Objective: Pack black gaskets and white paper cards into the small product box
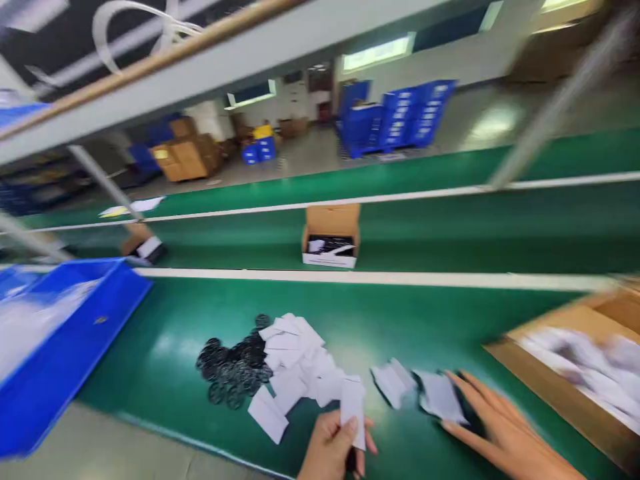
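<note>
on a green workbench (425, 320), a cardboard carton (550, 400) is standing right of the right hand (505, 427), which is spreading its fingers around a dark-edged white packet (440, 397); blur is hiding any contact. the left hand (333, 447) is pinching a white slip (353, 400). a pickup is seemingly underway, calling for the right thumb and fingers closing evenly.

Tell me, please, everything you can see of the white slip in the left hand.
The white slip is a narrow, flat rectangle that looks like paper or thin card; no print is discernible. Its long sides run nearly upright in the picture. The left hand grips it, the thumb lying across its lower front. Its top end appears beside the pile of white slips; whether they touch is unclear.
</note>
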`<state>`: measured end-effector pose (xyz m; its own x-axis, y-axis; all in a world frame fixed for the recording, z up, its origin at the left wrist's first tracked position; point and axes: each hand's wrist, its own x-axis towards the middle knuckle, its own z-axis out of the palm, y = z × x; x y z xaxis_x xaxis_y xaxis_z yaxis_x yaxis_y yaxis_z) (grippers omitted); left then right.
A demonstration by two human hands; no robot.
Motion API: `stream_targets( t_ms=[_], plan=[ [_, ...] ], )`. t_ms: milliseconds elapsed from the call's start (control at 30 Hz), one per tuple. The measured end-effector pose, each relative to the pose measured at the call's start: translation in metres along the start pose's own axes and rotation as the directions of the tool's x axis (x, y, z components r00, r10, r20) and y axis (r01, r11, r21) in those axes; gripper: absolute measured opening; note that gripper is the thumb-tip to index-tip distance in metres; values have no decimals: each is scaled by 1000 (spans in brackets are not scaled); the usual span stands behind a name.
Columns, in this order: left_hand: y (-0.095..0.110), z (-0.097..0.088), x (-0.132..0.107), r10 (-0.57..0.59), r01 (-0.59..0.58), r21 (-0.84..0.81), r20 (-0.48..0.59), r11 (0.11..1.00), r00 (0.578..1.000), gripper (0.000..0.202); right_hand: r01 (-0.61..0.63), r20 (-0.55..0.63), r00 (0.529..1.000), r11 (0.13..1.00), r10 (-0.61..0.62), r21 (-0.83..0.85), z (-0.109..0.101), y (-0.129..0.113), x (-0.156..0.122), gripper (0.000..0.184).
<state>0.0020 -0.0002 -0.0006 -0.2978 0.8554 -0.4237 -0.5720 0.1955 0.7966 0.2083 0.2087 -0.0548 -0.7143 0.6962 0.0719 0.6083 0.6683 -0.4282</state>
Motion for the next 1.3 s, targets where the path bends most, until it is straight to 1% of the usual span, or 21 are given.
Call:
stream_targets(
  t_ms=[33, 67, 100, 167, 233, 300, 433, 533, 600, 667, 733, 800, 867, 933, 967, 1033, 1100, 1167, 1200, 1233, 1300],
  plan=[
    [-1, 0, 0, 10, -10, 29, 14, 1000, 1000, 64, -48, 2, 999, 999, 48, -1, -4, 1, -14, 62],
    [-1, -1, 0, 17, -19, 50, 32, 999, 999, 59, -86, -3, 996, 996, 86, 1, -5, 0, -21, 66],
    [-1, -2, 1, 16, -20, 61, 59, 998, 998, 56, -127, -33, 991, 992, 127, -2, -6, -3, -23, 68],
    [-1, -3, 1, 6, -14, 73, 114, 997, 994, 52, -170, -88, 982, 985, 169, 1, -7, -11, -19, 66],
    [0, -2, 0, -9, -1, 81, 132, 997, 991, 51, -142, -98, 985, 990, 144, 28, -12, -19, -12, 57],
    [2, 2, -1, -13, 3, 81, 118, 997, 993, 51, -72, -72, 994, 994, 77, 77, -18, -25, -7, 53],
    [8, 11, -2, -11, 5, 62, 93, 998, 996, 54, 30, -45, 999, 985, -23, 168, -26, -35, 1, 57],
    [13, 15, -4, -36, 31, 67, 81, 997, 996, 55, 22, -70, 998, 968, -5, 251, -30, -47, 8, 50],
    [14, 18, -6, -47, 43, 69, 62, 997, 997, 56, 13, -68, 998, 933, 12, 359, -38, -61, 10, 50],
    [15, 19, -7, -40, 38, 56, 33, 998, 999, 57, 32, -15, 999, 873, -28, 487, -52, -79, 8, 56],
    [16, 21, -7, -20, 20, 21, -5, 1000, 1000, 57, 74, 59, 989, 811, -132, 581, -67, -100, 4, 62],
    [17, 22, -7, 2, -2, -22, -14, 1000, 1000, 55, 114, 145, 956, 778, -255, 618, -82, -119, 0, 69],
    [20, 23, -8, 16, -15, -57, 2, 998, 1000, 54, 133, 239, 903, 762, -357, 634, -91, -133, -3, 74],
    [26, 23, -8, 14, -14, -74, 7, 997, 1000, 52, 119, 293, 869, 745, -398, 656, -93, -141, -3, 76],
    [30, 22, -9, 9, -9, -80, -5, 997, 1000, 50, 98, 291, 873, 727, -390, 680, -92, -143, -3, 74],
    [38, 21, -10, 7, -12, -92, -50, 996, 999, 46, 11, 255, 914, 647, -315, 762, -84, -144, -3, 67],
    [43, 21, -11, 30, -41, -106, -110, 994, 993, 44, -103, 242, 943, 493, -227, 864, -72, -146, -4, 66],
    [44, 20, -11, 50, -64, -99, -139, 993, 989, 46, -190, 260, 947, 325, -187, 926, -60, -150, -6, 69],
    [43, 20, -10, 54, -66, -86, -135, 994, 989, 47, -220, 274, 945, 270, -180, 937, -55, -152, -7, 70],
    [40, 21, -9, 54, -63, -70, -121, 996, 991, 47, -241, 285, 943, 238, -173, 941, -51, -154, -7, 68],
    [34, 20, -7, 56, -61, -52, -96, 997, 994, 48, -256, 290, 947, 223, -136, 941, -47, -155, -5, 62]
  ],
)
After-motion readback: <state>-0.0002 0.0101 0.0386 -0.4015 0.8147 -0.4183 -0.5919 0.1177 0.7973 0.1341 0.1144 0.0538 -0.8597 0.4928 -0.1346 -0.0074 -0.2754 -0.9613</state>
